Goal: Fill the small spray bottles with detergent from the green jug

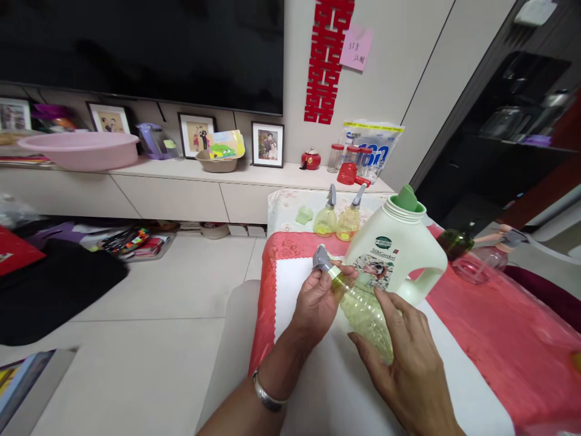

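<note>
A clear yellow-green spray bottle point(365, 315) with a grey spray head lies tilted between my hands above the table. My left hand point(313, 309) is closed round its neck, just below the spray head. My right hand point(411, 357) curves loosely round the bottle's lower body, thumb on one side and fingers on the other. Right behind stands a large pale green jug point(403, 245) with a green spout in its open mouth. Two more spray bottles point(325, 221) with yellowish liquid stand upright farther back. A light green cap-like piece point(304, 214) lies to their left.
A red and white cloth point(481, 345) covers the table. At right stand a pink spray bottle point(481, 263) and a dark green bottle point(454, 242). The low cabinet behind holds a pink basin point(86, 150), picture frames, a red teapot point(310, 159) and a red scoop point(347, 174).
</note>
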Available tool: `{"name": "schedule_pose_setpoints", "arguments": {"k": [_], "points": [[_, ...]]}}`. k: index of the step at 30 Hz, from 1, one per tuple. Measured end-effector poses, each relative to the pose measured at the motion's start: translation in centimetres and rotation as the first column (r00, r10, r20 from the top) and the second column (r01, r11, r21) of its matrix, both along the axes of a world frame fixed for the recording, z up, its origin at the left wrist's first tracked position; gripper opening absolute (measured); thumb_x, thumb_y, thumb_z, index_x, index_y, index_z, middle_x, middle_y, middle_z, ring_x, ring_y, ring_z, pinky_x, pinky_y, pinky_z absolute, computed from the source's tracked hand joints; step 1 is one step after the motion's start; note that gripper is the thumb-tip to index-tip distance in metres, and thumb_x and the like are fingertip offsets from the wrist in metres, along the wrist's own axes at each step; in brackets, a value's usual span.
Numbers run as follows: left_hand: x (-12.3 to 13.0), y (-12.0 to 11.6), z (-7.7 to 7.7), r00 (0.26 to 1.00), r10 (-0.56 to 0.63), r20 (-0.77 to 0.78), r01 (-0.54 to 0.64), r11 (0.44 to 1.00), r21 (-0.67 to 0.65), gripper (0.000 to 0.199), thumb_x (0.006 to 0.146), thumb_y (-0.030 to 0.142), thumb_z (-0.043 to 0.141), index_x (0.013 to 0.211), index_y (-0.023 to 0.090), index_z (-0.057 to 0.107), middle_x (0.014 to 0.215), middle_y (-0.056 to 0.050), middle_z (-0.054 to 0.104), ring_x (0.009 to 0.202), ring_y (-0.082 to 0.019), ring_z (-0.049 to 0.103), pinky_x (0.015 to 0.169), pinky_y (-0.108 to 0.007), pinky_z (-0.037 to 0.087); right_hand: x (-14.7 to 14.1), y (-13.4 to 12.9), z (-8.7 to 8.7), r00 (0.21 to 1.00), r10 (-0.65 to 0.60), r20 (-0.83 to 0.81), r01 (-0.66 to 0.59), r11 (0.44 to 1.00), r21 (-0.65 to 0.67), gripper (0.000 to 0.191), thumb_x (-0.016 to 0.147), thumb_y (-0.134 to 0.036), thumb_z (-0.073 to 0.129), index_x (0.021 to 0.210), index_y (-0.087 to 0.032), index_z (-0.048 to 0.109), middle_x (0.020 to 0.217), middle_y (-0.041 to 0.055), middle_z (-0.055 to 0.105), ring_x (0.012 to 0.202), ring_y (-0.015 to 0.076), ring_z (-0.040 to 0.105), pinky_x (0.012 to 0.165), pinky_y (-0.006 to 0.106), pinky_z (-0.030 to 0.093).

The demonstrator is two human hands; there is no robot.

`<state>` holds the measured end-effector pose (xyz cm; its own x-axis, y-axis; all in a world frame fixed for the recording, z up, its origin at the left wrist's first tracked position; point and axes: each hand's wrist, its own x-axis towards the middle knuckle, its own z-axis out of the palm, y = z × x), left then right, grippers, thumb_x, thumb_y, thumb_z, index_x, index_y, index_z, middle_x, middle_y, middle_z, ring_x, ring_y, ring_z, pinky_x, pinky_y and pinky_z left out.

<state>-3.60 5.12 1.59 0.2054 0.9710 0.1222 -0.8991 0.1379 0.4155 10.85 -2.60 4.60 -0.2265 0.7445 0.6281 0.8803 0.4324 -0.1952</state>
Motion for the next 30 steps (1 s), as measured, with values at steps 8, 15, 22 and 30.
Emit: {"name": "schedule_pose_setpoints", "arguments": {"k": [8,15,22,30], "points": [[0.0,-0.1,0.2,1.0,-0.019,0.024,0.018,0.999,0.04,0.027,0.084,0.03,0.074,0.105,0.015,0.063,0.101,-0.01,0.073,0.115,-0.029,0.064,0.111,-0.046,0.036,-0.4,0.4,-0.9,0.999,0.011,-0.039,-0.006,0.991,0.132,0.055,0.098,-0.04,0.056,0.148,-0.021,0.04,0.132,0.0126,0.048,0.117,0.0306,0.049,0.097,0.048,0.043],[-0.3,-0.4,0.4,0.997,-0.077,0.016,0.075,0.994,0.082,0.028,0.083,0.033,0.074,0.104,0.017,0.065,0.095,-0.006,0.07,0.106,-0.028,0.067,0.105,-0.047,0.042,0.4,0.5,-2.8,0.357,-0.302,-0.884,-0.484,0.75,-0.452,0.068,0.088,-0.061,0.068,0.14,-0.019,0.053,0.135,0.011,0.05,0.118,0.026,0.055,0.088,0.031,0.054],[0.1,-0.2,0.1,0.997,-0.059,0.04,0.059,0.998,0.01,0.028,0.08,0.029,0.078,0.101,0.019,0.062,0.091,-0.003,0.066,0.099,-0.025,0.068,0.101,-0.045,0.045,-1.6,0.4,-1.6,-0.35,-0.666,-0.659,-0.623,0.69,-0.368,0.108,0.056,-0.06,0.092,0.144,-0.02,0.045,0.136,0.0123,0.049,0.113,0.033,0.058,0.087,0.042,0.056],[0.7,-0.3,0.2,0.998,-0.055,0.043,0.056,0.998,-0.022,0.029,0.08,0.029,0.077,0.102,0.017,0.064,0.091,-0.005,0.066,0.1,-0.025,0.067,0.103,-0.044,0.044,-3.3,0.3,-1.8,-0.457,-0.47,-0.755,-0.306,0.88,-0.363,0.097,0.052,-0.067,0.086,0.131,-0.019,0.055,0.134,0.0098,0.051,0.121,0.0319,0.053,0.081,0.035,0.058]]}}
